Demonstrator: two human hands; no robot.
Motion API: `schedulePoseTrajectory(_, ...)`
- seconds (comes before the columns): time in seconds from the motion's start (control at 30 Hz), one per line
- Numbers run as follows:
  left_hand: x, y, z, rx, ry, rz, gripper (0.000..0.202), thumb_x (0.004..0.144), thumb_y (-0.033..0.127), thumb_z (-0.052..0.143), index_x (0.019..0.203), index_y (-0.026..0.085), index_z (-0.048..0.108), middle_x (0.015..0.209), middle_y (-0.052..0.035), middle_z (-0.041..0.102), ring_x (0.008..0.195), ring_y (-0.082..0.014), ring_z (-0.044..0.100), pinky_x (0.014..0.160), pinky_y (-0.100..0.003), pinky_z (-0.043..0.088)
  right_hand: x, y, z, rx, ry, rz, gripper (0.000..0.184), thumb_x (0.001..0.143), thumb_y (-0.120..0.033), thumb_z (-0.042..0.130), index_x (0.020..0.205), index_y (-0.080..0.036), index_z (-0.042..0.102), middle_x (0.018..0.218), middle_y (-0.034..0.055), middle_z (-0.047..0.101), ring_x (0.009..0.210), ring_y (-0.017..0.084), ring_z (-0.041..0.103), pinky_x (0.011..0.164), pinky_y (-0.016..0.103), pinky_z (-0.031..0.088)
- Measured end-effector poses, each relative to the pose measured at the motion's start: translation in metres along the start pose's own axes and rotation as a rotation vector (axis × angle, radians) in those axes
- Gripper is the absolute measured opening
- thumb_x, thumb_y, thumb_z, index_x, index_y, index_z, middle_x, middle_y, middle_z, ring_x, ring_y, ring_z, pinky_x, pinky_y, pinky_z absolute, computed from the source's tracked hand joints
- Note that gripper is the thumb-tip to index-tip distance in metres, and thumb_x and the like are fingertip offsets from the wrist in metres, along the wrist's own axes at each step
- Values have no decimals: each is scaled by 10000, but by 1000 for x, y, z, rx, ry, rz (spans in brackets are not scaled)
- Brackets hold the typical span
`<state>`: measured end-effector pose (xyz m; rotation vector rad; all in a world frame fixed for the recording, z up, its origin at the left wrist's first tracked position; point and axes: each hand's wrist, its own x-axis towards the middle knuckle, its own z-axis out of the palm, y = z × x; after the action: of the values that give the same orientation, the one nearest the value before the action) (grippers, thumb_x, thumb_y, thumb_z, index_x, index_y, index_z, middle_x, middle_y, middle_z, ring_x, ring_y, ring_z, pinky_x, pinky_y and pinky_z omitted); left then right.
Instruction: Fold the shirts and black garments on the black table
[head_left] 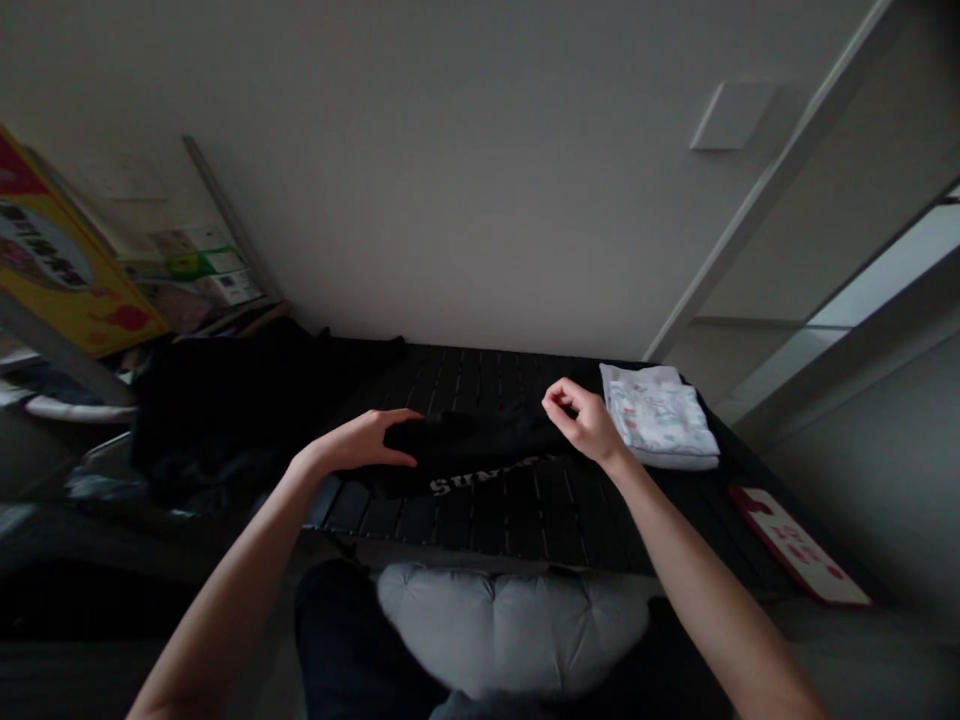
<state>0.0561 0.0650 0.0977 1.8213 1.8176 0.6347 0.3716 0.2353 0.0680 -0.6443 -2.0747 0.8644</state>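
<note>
Cushion point(510, 625) nearest, beyond it the left hand point(364, 440) lies flat, fingers released, pinning the shirt point(480, 450) to the desk point(525, 520) while the right hand point(589, 422) pinches its edge, seemingly for tautness.

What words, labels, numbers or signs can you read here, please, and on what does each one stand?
"SU", then letters lost in a fold: white print on the black folded garment under the left hand.
Dark print on the yellow and red box: too blurred to read.
Labels on the green and white cartons: too small to read.
Red marks on the red and white flat card: not legible.
</note>
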Motion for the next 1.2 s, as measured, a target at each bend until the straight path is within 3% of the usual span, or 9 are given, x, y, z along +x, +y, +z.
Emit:
schedulePoseTrajectory(0.13, -18, 18, -21, -303, -214, -16, 492, 467, 407, 865, 912, 234, 746, 817, -13, 757, 722, -234, 702, 609, -286, 556, -4, -18, -36, 167, -336, 92, 251, 804, -429, 622, 887, -193, 632, 825, 34, 646, 771, 192, 589, 711, 319, 459)
schedulePoseTrajectory(0.23, -11, 24, -31, -422, -222, 4, 466, 415, 384, 885, 824, 208, 749, 725, -23, 737, 635, -229, 678, 545, -289, 539, -1, -26, -51, 340, -475, 158, 272, 763, -452, 663, 843, -193, 640, 769, 21, 636, 693, 168, 568, 631, 289, 440)
schedulePoseTrajectory(0.33, 19, 6, -26, -317, -197, -16, 332, 633, 424, 764, 884, 210, 735, 829, -31, 747, 737, -211, 684, 650, -288, 542, 13, -12, -45, 293, -348, 170, 261, 714, -430, 709, 771, -195, 610, 729, 1, 610, 676, 152, 553, 650, 289, 441)
schedulePoseTrajectory(0.5, 73, -51, 4, 74, 142, -44, 162, 756, 273, 570, 792, 209, 714, 793, -33, 725, 784, -196, 663, 773, -299, 499, 30, 49, -17, 36, -78, 133, 234, 731, -411, 661, 763, -199, 568, 723, -5, 602, 713, 168, 577, 732, 333, 462)
schedulePoseTrajectory(0.63, 89, -73, 29, 220, 301, -6, 203, 802, 217, 492, 842, 189, 689, 871, -64, 707, 865, -202, 644, 859, -324, 475, 29, 81, -3, -118, -92, 94, 164, 815, -365, 572, 814, -203, 547, 770, 14, 632, 752, 179, 611, 744, 323, 446)
schedulePoseTrajectory(0.8, 100, -83, 68, 182, 112, 15, 477, 804, 371, 609, 1218, 136, 577, 1208, -138, 640, 1106, -254, 610, 962, -345, 458, 32, 94, 9, -218, -158, 87, 135, 881, -352, 488, 869, -219, 503, 770, 19, 631, 736, 184, 628, 709, 290, 427)
schedulePoseTrajectory(0.9, 109, -92, 91, 245, 26, -65, 584, 795, 385, 644, 1309, 139, 520, 1334, -148, 569, 1223, -267, 550, 1030, -342, 420, 35, 97, 13, -334, -180, 74, 107, 911, -318, 457, 928, -223, 503, 787, 27, 645, 743, 186, 644, 689, 265, 417)
schedulePoseTrajectory(1.03, 121, -100, 108, 285, 21, -128, 492, 818, 333, 629, 1267, 145, 560, 1266, -147, 606, 1128, -260, 609, 959, -328, 463, 34, 96, 13, -599, -171, 118, 113, 941, -288, 437, 999, -233, 517, 824, 44, 681, 751, 206, 661, 610, 244, 365)
schedulePoseTrajectory(1.2, 123, -103, 106, 282, 41, -90, 196, 858, 261, 562, 988, 175, 680, 1001, -81, 692, 967, -215, 647, 845, -281, 484, 29, 97, 1, -721, -176, 177, 110, 940, -288, 447, 989, -232, 527, 756, 27, 659, 649, 190, 616, 563, 246, 300)
